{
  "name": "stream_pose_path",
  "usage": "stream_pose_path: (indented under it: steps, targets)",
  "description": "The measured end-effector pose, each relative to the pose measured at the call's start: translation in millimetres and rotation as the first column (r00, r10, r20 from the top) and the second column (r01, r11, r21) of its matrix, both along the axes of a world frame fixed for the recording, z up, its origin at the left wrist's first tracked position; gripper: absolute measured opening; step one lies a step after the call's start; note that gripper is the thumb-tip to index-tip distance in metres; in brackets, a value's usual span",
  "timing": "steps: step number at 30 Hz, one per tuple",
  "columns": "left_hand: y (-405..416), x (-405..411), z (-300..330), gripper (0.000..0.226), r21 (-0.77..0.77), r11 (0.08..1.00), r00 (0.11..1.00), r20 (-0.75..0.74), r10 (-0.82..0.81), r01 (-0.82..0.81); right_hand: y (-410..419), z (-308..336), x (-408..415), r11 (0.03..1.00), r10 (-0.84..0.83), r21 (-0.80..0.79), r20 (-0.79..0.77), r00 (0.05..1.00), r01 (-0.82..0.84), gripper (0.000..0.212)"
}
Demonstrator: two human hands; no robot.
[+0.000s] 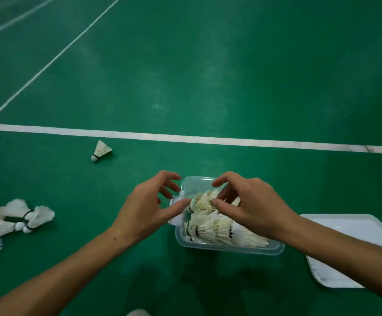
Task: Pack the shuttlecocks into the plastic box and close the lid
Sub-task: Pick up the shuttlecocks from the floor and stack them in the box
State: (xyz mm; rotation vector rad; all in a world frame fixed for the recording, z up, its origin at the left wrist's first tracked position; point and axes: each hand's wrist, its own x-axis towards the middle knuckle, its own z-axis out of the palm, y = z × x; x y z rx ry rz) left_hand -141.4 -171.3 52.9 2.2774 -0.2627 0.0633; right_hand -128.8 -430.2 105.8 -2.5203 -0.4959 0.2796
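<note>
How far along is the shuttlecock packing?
Partly done. Done: the box already holds a layer of shuttlecocks. In hand: the left hand and right hand are over the box, fingers on a shuttlecock at the top of the pile. Left: a loose one near the line, a heap at left, and the lid, which lies off the box at right.

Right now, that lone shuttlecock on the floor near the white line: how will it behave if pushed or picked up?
The lone shuttlecock probably weighs very little: mostly thin feathers on a small cork. Lying on its side, it would likely roll in an arc around the cork, not straight. The feather skirt looks crushable, so pinch it lightly.
</note>
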Motion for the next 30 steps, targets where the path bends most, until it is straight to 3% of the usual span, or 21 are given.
stream_pose_path:
  steps: [8,17,21,25,27,30]
  targets:
    - [121,-37,-21,0.053,-0.039,0.963,0.963,-0.053,0.263,-0.265,148,-13,30,0.94,0.325,-0.096,-0.035,0.945,-0.327,0.033]
    - [282,-75,-73,0.049,-0.013,0.817,0.812,-0.12,0.571,-0.577,351,-94,33,0.888,0.455,-0.034,-0.081,0.887,-0.458,0.032]
    - [350,-96,-89,0.043,0.104,0.741,0.727,-0.145,0.671,-0.663,416,-126,31,0.885,0.461,-0.013,-0.119,0.879,-0.466,0.031]
    - [416,-116,-104,0.043,0.323,0.613,0.629,-0.066,0.774,-0.721,474,-157,32,0.898,0.432,-0.019,-0.136,0.891,-0.439,0.032]
    - [440,-123,-108,0.055,0.452,0.581,0.625,-0.065,0.778,-0.676,498,-168,32,0.904,0.421,-0.023,-0.13,0.898,-0.427,0.034]
    - [461,-122,-114,0.087,0.606,0.641,0.685,-0.207,0.698,-0.47,523,-182,30,0.907,0.411,-0.053,-0.101,0.906,-0.417,0.039]
